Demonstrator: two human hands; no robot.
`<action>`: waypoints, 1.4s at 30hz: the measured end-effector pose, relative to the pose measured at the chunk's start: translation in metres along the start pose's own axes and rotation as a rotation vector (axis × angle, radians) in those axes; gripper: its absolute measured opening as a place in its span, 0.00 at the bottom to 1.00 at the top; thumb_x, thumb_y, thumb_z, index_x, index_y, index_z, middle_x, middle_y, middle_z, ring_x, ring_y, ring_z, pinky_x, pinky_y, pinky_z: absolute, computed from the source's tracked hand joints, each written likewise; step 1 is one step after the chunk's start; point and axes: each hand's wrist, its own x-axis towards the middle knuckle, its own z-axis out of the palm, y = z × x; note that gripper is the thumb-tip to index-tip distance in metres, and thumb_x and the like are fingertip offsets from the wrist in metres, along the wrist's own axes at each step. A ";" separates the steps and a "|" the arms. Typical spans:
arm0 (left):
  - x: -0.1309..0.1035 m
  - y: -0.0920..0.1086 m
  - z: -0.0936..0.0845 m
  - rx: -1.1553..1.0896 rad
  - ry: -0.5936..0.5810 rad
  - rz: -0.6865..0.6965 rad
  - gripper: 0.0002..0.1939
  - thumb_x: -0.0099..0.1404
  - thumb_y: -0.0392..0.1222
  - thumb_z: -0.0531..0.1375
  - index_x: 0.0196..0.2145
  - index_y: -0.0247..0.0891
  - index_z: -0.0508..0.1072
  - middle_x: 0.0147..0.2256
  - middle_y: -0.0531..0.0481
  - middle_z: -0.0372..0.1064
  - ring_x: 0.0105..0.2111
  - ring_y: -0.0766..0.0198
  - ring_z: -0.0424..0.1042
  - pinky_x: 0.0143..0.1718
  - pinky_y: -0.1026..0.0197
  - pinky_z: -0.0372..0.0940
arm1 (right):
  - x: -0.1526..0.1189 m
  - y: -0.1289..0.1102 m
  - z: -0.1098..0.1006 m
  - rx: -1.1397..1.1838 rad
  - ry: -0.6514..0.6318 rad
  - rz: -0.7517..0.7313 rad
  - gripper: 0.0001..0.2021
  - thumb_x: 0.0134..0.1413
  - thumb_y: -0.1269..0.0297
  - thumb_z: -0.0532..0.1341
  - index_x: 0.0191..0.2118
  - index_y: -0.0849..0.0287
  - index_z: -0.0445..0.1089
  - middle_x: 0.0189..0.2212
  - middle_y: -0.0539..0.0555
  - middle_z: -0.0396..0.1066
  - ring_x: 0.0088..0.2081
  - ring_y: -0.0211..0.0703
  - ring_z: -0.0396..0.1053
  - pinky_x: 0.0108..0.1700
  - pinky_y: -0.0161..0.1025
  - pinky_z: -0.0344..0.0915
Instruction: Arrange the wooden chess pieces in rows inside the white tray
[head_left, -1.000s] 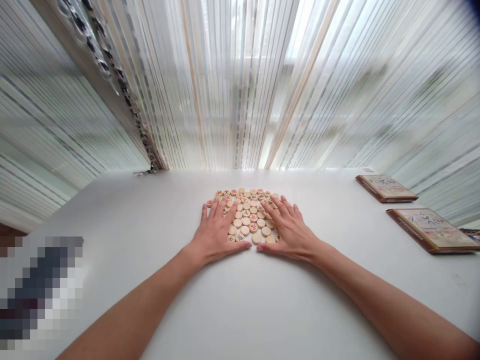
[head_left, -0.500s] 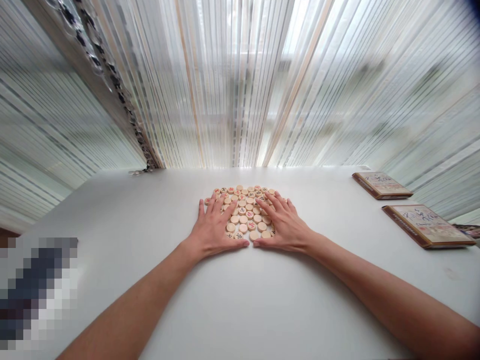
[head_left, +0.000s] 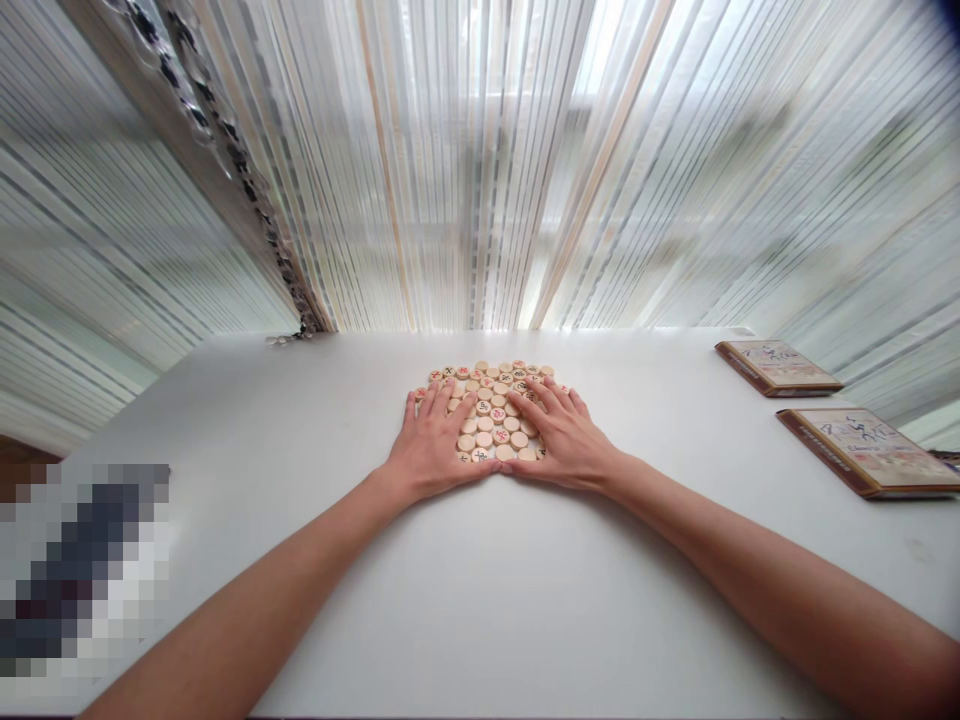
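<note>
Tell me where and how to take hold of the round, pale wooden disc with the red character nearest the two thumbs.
Probably pinch the round, pale wooden disc with the red character across its rim, coming from above: it lies flat, marked side up, with neighbouring pale wooden discs crowding its sides.

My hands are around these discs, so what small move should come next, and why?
I'd probably stretch the left hand and right hand slightly forward, because the thumbs about meet on the near side while the far row of discs lies beyond the fingertips.
</note>
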 end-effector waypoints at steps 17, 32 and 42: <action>0.023 0.002 -0.004 0.032 -0.062 -0.044 0.56 0.63 0.76 0.60 0.77 0.40 0.56 0.79 0.32 0.39 0.78 0.33 0.38 0.76 0.29 0.35 | 0.018 0.007 -0.009 -0.007 -0.056 0.067 0.55 0.54 0.22 0.60 0.78 0.51 0.53 0.79 0.67 0.46 0.78 0.76 0.39 0.75 0.73 0.39; 0.031 -0.005 0.000 0.034 -0.038 -0.028 0.55 0.63 0.76 0.60 0.77 0.44 0.55 0.79 0.36 0.40 0.78 0.34 0.38 0.76 0.28 0.34 | 0.021 0.009 -0.006 -0.013 -0.026 0.065 0.54 0.56 0.21 0.57 0.78 0.52 0.54 0.78 0.67 0.48 0.78 0.74 0.41 0.75 0.72 0.41; 0.031 -0.002 -0.004 0.046 -0.054 -0.039 0.55 0.64 0.77 0.58 0.78 0.43 0.55 0.79 0.35 0.40 0.78 0.34 0.39 0.76 0.29 0.35 | 0.023 0.011 -0.007 0.017 -0.042 0.066 0.56 0.55 0.21 0.57 0.79 0.52 0.53 0.78 0.66 0.47 0.78 0.74 0.40 0.76 0.72 0.38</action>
